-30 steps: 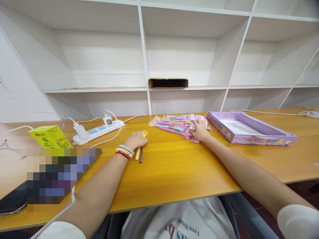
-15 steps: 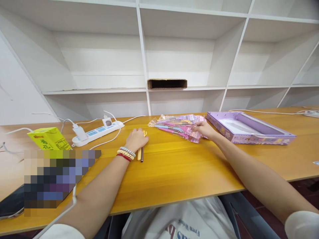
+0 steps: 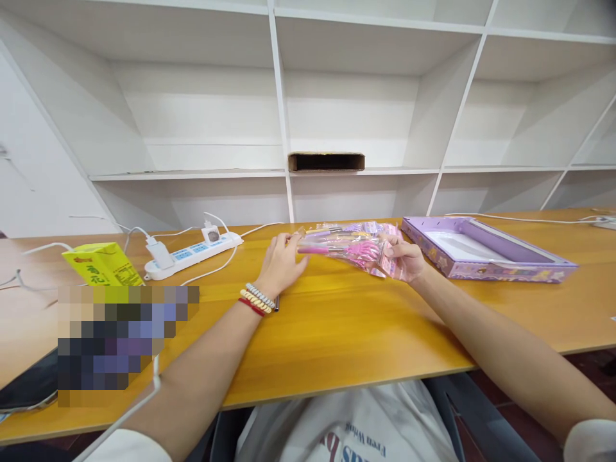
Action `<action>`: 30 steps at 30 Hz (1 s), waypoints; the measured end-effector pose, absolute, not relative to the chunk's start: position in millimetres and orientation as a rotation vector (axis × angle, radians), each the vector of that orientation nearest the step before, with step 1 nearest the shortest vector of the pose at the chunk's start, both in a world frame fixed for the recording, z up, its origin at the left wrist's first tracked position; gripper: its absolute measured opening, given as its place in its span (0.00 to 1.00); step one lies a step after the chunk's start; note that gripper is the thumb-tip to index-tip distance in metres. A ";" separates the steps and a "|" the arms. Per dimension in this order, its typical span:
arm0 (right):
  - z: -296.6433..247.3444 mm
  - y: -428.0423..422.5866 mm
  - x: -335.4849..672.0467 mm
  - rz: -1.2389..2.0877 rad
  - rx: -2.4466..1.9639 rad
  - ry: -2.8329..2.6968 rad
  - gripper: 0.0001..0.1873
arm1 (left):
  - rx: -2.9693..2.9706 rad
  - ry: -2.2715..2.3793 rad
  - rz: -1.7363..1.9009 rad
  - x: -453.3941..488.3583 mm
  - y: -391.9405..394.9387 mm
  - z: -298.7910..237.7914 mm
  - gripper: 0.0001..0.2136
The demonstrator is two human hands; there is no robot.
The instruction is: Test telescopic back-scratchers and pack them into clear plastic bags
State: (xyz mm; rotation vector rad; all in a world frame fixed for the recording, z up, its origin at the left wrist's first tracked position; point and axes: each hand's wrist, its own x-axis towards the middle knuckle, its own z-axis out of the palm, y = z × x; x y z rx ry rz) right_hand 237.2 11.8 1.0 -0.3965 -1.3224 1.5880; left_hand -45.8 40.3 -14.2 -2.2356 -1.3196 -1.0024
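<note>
My right hand (image 3: 405, 258) pinches the right end of a clear plastic packet (image 3: 344, 247) with slender pink sticks in it, which look like pens. The packet is lifted level above the table. At its other end, the fingers of my left hand (image 3: 283, 262) close on the clear wrapper, the thumb sticking out below. Behind and beneath lie more bagged packets (image 3: 368, 227) in purple and pink. The end of a dark stick (image 3: 277, 303) shows on the table below my left hand; the rest of it is hidden.
A shallow purple box (image 3: 491, 268) stands on the right of the wooden table (image 3: 356, 333). On the left are a white power strip (image 3: 195, 255) with cables, a yellow carton (image 3: 103, 264) and a pixelated area. White shelves (image 3: 356, 115) rise behind, holding a cardboard box (image 3: 326, 162).
My right hand has lifted one packet off the pile. My left hand has left the yellow and dark sticks on the table and moved right and up to the packet's left end.
</note>
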 end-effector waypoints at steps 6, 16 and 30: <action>2.1 7.5 242.2 1.736 -0.431 -1.542 0.09 | -2.170 -1.391 -0.956 -51.6 45.0 -12.1 0.15; -9.8 7.5 228.0 1.991 -0.578 -1.800 0.32 | -2.137 -1.283 -0.681 -41.6 30.6 -2.1 0.14; -8.3 5.9 211.6 1.294 -0.926 -2.245 0.14 | -2.148 -1.410 -0.761 -43.5 32.3 -3.9 0.14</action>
